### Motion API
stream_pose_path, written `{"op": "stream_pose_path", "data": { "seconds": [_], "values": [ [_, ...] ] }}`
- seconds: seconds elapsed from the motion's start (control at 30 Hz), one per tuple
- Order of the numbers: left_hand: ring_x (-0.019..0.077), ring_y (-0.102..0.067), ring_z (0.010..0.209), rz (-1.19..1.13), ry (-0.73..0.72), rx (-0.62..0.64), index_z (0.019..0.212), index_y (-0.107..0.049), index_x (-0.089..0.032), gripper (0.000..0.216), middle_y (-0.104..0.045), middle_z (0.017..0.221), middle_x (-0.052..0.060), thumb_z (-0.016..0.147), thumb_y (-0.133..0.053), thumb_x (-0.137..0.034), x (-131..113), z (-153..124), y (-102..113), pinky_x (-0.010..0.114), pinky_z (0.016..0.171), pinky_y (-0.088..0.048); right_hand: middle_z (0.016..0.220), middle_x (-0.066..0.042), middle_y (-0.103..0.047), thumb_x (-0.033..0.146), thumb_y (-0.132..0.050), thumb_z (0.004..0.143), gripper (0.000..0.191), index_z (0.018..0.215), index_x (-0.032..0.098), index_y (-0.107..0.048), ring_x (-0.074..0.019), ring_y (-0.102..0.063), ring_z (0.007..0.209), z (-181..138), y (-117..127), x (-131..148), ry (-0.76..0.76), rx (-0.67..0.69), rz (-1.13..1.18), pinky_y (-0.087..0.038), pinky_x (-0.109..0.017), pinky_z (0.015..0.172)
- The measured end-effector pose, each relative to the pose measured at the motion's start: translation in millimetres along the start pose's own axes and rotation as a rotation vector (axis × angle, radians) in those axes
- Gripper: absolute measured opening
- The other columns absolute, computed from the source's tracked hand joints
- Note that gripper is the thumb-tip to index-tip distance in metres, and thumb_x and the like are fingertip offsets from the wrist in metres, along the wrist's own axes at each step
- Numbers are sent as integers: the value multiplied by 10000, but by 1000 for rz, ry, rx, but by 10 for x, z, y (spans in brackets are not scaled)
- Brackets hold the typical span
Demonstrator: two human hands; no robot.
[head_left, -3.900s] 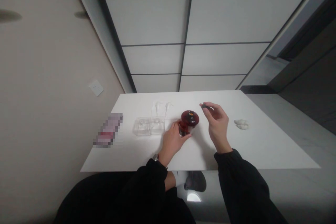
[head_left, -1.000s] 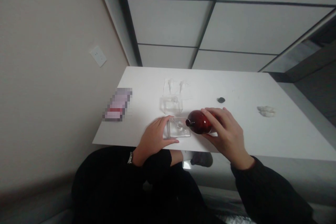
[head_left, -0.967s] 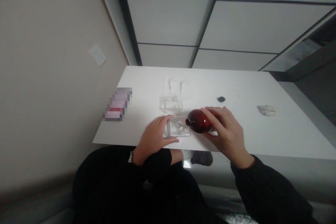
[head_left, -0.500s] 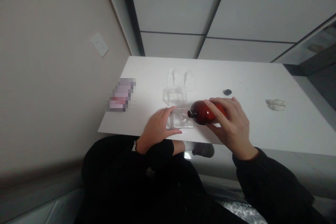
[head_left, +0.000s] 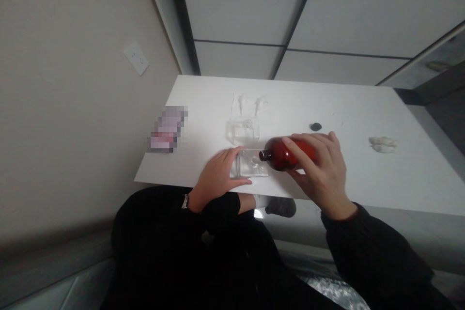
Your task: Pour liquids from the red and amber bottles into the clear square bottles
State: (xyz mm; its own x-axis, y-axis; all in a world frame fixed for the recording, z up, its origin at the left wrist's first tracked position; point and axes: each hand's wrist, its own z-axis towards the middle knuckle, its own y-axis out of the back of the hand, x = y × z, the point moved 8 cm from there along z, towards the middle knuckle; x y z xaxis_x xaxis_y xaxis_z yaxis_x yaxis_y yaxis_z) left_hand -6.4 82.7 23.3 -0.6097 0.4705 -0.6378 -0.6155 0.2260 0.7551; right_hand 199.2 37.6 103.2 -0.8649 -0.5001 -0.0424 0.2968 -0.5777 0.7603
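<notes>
My right hand (head_left: 319, 169) grips a dark red bottle (head_left: 281, 155), tipped on its side with its open neck pointing left. The neck hangs over the mouth of a small clear glass bottle (head_left: 252, 163) near the table's front edge. My left hand (head_left: 218, 177) is wrapped round the left side of that clear bottle and steadies it. A small dark cap (head_left: 316, 127) lies on the table behind my right hand.
The white table (head_left: 363, 179) also carries a second clear glass bottle (head_left: 246, 130), two clear pump tops (head_left: 250, 103) behind it, a blurred pink packet (head_left: 167, 128) at the left and a crumpled white wad (head_left: 382, 144) at the right. A wall runs along the left.
3.9 s ago the red bottle stood upright under my left hand and my right hand held the cap. Now the cap lies on the table and the bottle is tipped over the clear bottle.
</notes>
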Motion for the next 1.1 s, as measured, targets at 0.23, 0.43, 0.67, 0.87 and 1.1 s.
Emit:
{"op": "stream_pose_path", "data": {
  "seconds": [0.23, 0.43, 0.67, 0.87, 1.1],
  "values": [
    [377, -690, 1330, 5, 7, 1, 1493, -523, -227, 801, -702, 1430, 152, 839, -944, -417, 15, -1, -6, 567, 1146, -559, 1392, -111, -709, 105, -736, 957, 1002, 1761, 418, -227, -340, -664, 1246, 13, 9, 0, 3, -14, -10, -485, -662, 1175],
    [370, -687, 1340, -1, 0, -3, 1496, -519, -242, 788, -696, 1442, 140, 848, -936, -405, 16, -1, -2, 558, 1151, -555, 1407, -104, -711, 107, -722, 971, 1004, 1762, 438, -200, -334, -667, 1262, 4, 7, -6, 3, -2, -5, -476, -677, 1186],
    [375, -682, 1350, -1, 12, -2, 1494, -526, -239, 800, -695, 1446, 143, 834, -947, -404, 14, 0, -1, 559, 1157, -555, 1399, -108, -717, 111, -730, 972, 1001, 1767, 423, -208, -335, -666, 1267, 0, 17, -7, 14, -13, -4, -465, -671, 1198],
    [368, -686, 1346, -3, 7, 0, 1503, -523, -239, 792, -698, 1443, 141, 846, -933, -406, 29, 1, -12, 559, 1155, -558, 1395, -116, -719, 105, -730, 972, 990, 1767, 405, -222, -329, -666, 1255, 7, 29, -3, 27, -24, -12, -476, -652, 1186],
    [374, -686, 1338, 14, -11, -12, 1506, -508, -229, 777, -694, 1438, 129, 871, -915, -419, 16, -10, -2, 550, 1153, -560, 1396, -97, -719, 97, -719, 979, 1014, 1765, 453, -187, -326, -670, 1266, 17, 40, -10, 9, -23, -3, -461, -673, 1204]
  ]
}}
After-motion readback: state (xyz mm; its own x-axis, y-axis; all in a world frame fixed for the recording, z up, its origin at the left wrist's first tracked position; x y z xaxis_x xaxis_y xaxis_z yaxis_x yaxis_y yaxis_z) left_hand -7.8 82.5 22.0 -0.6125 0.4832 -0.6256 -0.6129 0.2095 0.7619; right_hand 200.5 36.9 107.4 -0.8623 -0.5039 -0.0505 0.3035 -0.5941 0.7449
